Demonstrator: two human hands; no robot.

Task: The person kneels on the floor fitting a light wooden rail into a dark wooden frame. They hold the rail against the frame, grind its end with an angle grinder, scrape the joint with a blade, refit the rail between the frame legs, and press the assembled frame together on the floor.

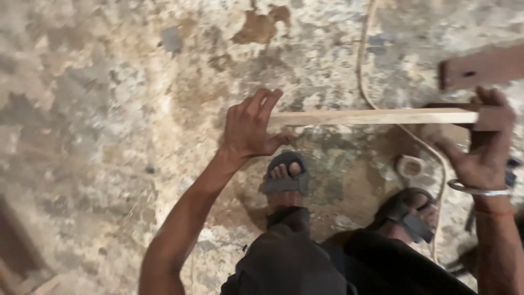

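A long pale wooden strip (pixel 376 116) lies level across the middle right of the view, above a stained concrete floor. My left hand (pixel 252 127) rests on its left end, fingers spread over the wood and thumb tucked under it. My right hand (pixel 483 147) is closed around a dark brown block (pixel 491 117) at the strip's right end; a metal bangle sits on that wrist. My two sandalled feet (pixel 286 177) stand just below the strip.
A dark brown wooden board (pixel 480 66) with a small slot lies at the upper right. A thin cord (pixel 361 65) runs down the floor and curves under the strip. A small pale ring-shaped object (pixel 410 165) sits by my right foot.
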